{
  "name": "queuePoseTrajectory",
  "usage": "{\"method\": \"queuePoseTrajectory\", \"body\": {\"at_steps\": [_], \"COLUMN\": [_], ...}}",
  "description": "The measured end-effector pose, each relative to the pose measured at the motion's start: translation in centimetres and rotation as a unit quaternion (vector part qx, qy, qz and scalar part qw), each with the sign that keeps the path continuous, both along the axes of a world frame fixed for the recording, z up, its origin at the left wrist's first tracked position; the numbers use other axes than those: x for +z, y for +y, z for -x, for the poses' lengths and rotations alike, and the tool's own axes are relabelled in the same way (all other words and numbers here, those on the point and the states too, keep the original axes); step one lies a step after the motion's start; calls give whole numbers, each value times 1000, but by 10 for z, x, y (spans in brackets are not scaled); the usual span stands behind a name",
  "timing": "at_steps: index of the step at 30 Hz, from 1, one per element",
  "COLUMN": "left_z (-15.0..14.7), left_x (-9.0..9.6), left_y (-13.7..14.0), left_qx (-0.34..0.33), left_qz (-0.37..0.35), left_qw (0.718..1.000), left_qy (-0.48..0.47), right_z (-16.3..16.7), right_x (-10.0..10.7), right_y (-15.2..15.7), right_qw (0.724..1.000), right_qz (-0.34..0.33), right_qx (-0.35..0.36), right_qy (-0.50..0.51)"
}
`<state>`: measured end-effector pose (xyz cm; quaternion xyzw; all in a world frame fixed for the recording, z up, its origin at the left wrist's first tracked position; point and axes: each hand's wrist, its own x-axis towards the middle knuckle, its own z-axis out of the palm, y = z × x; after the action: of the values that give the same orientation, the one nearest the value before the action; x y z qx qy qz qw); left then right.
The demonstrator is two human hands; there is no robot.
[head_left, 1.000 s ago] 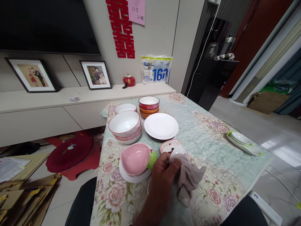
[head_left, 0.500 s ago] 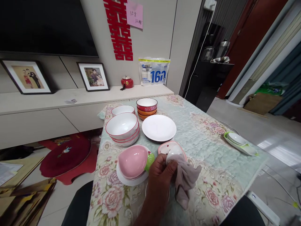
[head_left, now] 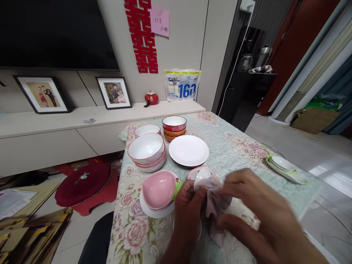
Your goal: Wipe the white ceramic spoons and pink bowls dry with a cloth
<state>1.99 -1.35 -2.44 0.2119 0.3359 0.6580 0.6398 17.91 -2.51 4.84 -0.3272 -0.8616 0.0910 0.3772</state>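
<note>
One small white piece [head_left: 203, 173] and cloth [head_left: 213, 205] pinched in left hand [head_left: 189, 205]; right hand [head_left: 261, 207] spread beside cloth, blurred.

Left hand [head_left: 191, 198]: raised in front of the body, fingers curled, left thumb [head_left: 201, 193] folded across towards the index finger in a pinch. Left forearm [head_left: 180, 242]: bare, rising from the lower edge of view, wrist close to straight. Right hand [head_left: 255, 205]: blurred, its fingertips pointing leftward near the left thumb; right thumb [head_left: 238, 224] extended below the fingers, a gap between. Right forearm [head_left: 298, 244]: bare, slanting in from the lower right corner.
</note>
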Motion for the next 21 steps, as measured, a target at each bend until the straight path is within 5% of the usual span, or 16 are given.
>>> {"method": "queuePoseTrajectory", "body": {"at_steps": [3, 6, 10, 15, 21], "left_z": [1, 1, -3, -5, -4], "left_x": [6, 12, 12, 9, 12], "left_y": [-1, -3, -3, -2, -4], "left_qx": [2, 4, 27, 62, 31], "left_qz": [-12, -3, 25, 13, 38], "left_qw": [1000, 999, 998, 997, 996], "left_qy": [-16, -39, -56, -46, -74], "right_z": [25, 32, 25, 22, 35], "right_x": [1, -19, -41, -43, -37], "right_y": [29, 45, 60, 62, 49], "right_qw": [994, 999, 995, 988, 996], "right_qz": [58, 30, 31, 71, 36], "right_qx": [46, 37, -17, -84, 24], "right_qy": [-75, -11, 97, 112, 76]}}
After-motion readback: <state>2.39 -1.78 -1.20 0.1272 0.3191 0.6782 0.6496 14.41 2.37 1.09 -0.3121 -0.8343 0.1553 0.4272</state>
